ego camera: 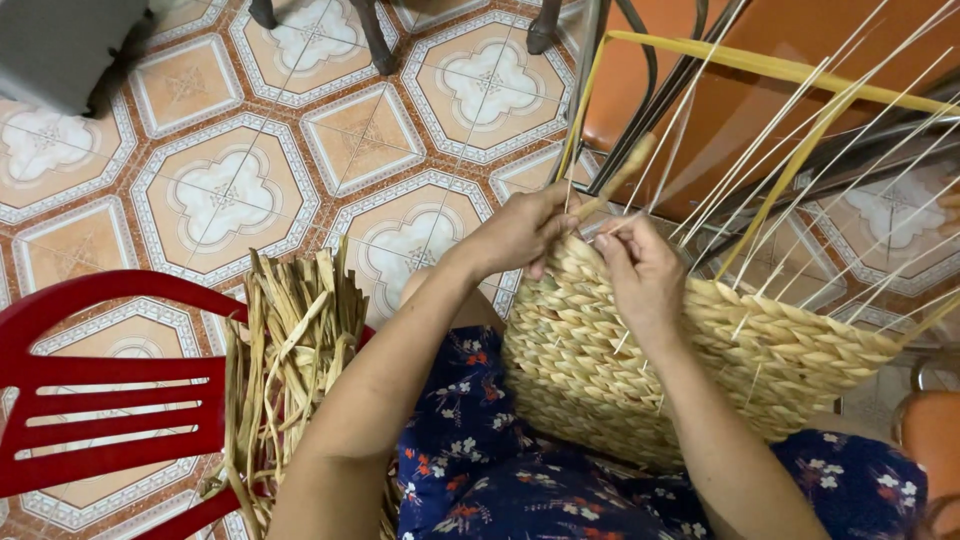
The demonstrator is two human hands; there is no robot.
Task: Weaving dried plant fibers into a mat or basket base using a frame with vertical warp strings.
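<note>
The woven basket (690, 350) rests on my lap. At its upper rim, my left hand (520, 232) pinches a fibre strand (612, 180); my right hand (645, 275) presses the rim weave (fingers curled). Left of the basket, dried strips (290, 340) lie on a red chair (100, 400).

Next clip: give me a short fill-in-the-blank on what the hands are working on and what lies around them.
1. Both hands, left hand and right hand, work at the rim of a woven ____.
2. The bundle of dried strips lies on a ____ plastic chair.
3. The floor is covered in patterned ____.

Missing: basket; red; tiles
</note>
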